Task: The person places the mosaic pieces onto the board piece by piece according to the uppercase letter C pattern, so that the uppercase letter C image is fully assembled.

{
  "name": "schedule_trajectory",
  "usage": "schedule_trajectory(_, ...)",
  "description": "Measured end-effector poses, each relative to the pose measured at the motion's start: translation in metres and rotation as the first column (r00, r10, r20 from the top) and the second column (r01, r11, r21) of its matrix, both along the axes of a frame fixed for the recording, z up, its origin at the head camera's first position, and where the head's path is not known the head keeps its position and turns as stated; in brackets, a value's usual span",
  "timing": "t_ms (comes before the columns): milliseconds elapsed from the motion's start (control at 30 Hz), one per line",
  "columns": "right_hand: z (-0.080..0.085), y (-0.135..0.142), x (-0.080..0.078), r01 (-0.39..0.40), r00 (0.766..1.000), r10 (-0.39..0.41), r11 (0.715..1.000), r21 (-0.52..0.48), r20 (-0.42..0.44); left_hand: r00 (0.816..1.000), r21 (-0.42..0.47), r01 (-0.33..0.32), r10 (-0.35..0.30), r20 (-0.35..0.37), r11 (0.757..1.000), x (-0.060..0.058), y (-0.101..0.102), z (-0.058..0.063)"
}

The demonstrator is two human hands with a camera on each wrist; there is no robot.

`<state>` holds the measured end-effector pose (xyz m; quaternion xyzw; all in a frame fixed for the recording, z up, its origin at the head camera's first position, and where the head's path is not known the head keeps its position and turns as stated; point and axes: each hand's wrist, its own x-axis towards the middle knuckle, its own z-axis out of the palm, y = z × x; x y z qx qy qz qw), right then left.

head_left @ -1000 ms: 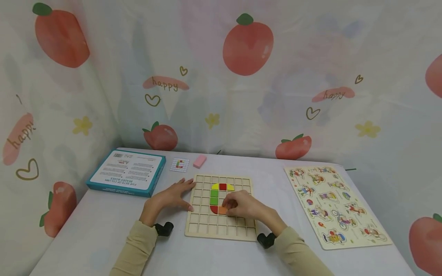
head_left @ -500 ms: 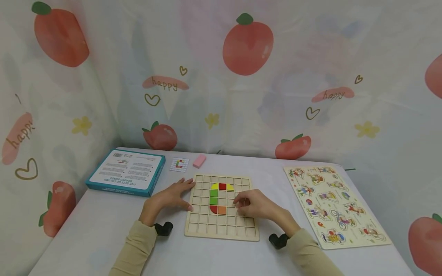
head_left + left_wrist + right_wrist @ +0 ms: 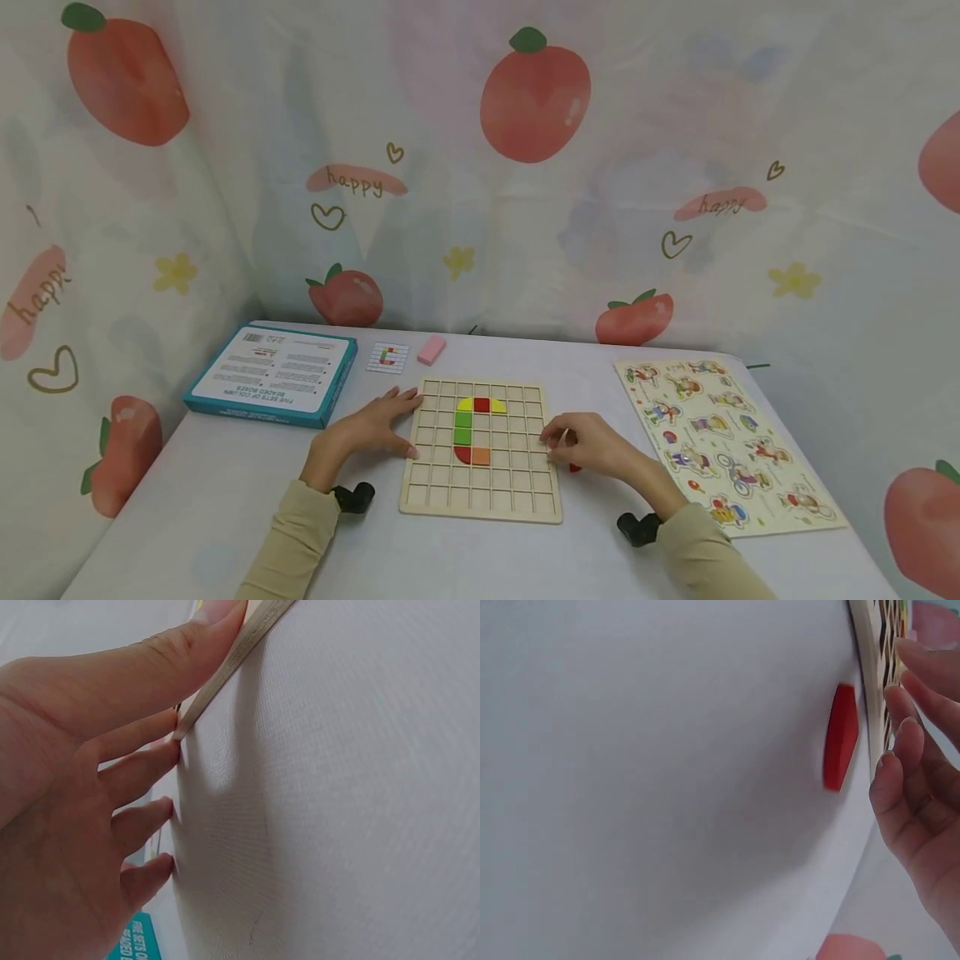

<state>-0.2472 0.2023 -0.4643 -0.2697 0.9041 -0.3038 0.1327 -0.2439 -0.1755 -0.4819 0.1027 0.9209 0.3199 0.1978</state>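
Observation:
My left hand (image 3: 367,429) rests with spread fingers along the left edge of a wooden grid board (image 3: 480,498); its thumb touches the board's rim in the left wrist view. Colored tiles lie in the grid: a red square (image 3: 482,405) between two yellow rounded pieces, green squares (image 3: 462,427) down the left, then a red rounded tile (image 3: 462,456) and an orange square (image 3: 481,457). At the board's right edge, my right hand (image 3: 596,446) hovers with loosely bent fingers, holding nothing. A red tile (image 3: 841,739) lies on the table beside the board, partly hidden by that hand in the head view.
Behind the board lie a small pattern card (image 3: 387,357) and a pink block (image 3: 431,350). A teal-edged box (image 3: 273,375) sits at the back left. To the right is a picture puzzle board (image 3: 720,433), partly covered by the right sleeve.
My right hand has left the orange square in the grid and moved right to the board's edge, uncovering more of the grid. The left hand has stayed in place.

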Motion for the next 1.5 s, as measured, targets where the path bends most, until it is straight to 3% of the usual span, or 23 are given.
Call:
schedule_trajectory(333, -0.003, 0.028, 0.005, 0.022, 0.998, -0.021, 1.0, 0.016, -0.055, 1.0, 0.0, 0.017, -0.017, -0.012, 1.0, -0.001, 0.0, -0.003)
schedule_trajectory(600, -0.005, 0.037, 0.01, 0.055, 0.998, -0.053, 0.997, 0.053, -0.046, 1.0, -0.012, 0.019, -0.019, -0.015, 1.0, 0.003, 0.0, 0.001)
schedule_trajectory(1100, -0.007, 0.031, 0.008, 0.048, 0.999, -0.048, 0.999, 0.005, -0.015, 0.999, -0.006, 0.025, -0.026, -0.024, 1.0, 0.001, -0.001, -0.002)
schedule_trajectory(1500, -0.009, 0.025, 0.004, 0.048, 0.996, -0.05, 0.998, -0.029, -0.073, 0.999, 0.006, 0.026, -0.025, -0.037, 1.0, 0.001, -0.001, -0.002)
